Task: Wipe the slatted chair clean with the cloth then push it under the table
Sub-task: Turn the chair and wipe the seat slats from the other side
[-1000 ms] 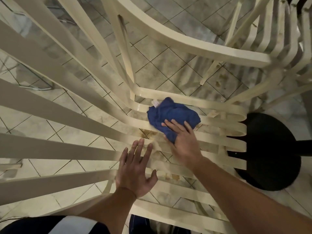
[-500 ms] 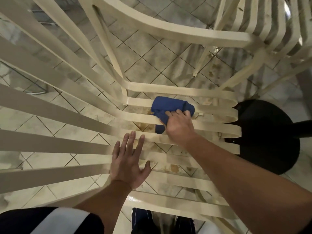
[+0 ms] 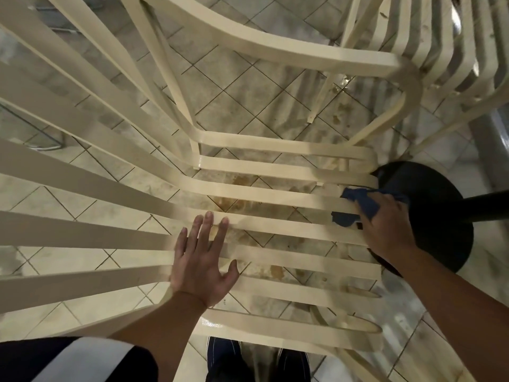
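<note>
Head view looks straight down on the cream slatted chair (image 3: 275,194), and you stand at its near edge, your dark shoes (image 3: 224,357) showing below its nearest slat. Your left hand (image 3: 201,267) lies flat on the chair's seat slats, close to where they bend into the back, fingers straight and spread, thumb out, gripping nothing. Your right hand (image 3: 385,226) is at the chair's right edge, fingers curled round the blue cloth (image 3: 365,204) and bunching it against the ends of the middle seat slats; a fold of it shows in the gap between two of them. Just past that edge of the chair a round black base (image 3: 435,188) sits on the tiled floor (image 3: 234,92), with a dark post (image 3: 484,208) running off to the right, and your right hand overlaps it. Brown stains (image 3: 237,204) mark the tiles seen through the chair's seat gaps. Beyond the chair's far right corner stands another slatted chair (image 3: 440,37) of the same colour.
</note>
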Motion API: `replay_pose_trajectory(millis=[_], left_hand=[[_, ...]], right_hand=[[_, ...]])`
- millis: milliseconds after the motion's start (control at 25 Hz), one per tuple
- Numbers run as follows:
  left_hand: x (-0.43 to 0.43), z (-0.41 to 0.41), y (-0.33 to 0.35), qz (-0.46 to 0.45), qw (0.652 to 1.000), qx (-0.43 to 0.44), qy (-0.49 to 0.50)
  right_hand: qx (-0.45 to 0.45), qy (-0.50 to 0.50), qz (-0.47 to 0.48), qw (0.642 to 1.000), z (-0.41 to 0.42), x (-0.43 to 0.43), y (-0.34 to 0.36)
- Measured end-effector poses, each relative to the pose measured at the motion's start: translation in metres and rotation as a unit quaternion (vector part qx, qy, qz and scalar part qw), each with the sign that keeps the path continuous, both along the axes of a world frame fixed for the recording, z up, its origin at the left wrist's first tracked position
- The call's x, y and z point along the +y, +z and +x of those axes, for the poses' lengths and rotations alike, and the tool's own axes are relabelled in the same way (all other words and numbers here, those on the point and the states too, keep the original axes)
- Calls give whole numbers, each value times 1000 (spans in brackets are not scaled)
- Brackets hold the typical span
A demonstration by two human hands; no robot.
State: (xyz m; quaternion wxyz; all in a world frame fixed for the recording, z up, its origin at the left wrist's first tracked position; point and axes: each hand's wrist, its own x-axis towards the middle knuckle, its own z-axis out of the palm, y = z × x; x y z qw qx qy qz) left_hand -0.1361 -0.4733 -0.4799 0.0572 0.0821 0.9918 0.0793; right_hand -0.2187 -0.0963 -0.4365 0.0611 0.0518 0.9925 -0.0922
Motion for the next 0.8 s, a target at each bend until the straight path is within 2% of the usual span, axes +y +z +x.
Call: replay_pose_trajectory(millis=[120,200,320,480,560,640,800], left_hand=[[0,0,0,-2,1000,2,0],[0,0,0,-1,1000,3,0],[1,0,-1,-3,1000,6,0],[1,0,-3,-20,1000,1,-2],[1,0,-3,-59,998,-12,-6],[0,0,-4,-78,997,-22,-5],[0,1,-3,-11,1000,-1,2]], right_hand=[[34,-100,-36,994,-1,-28,-2],[24,-105,9,994,1,-61,-3],[-76,-12,18,997,1,-123,-2],[-127,147,-57,979,-10,-227,-6],[-141,213,-67,964,-10,-257,-9],[-144,244,-79,956,-8,-264,-8],[-100,220,-99,965,9,-212,-13]])
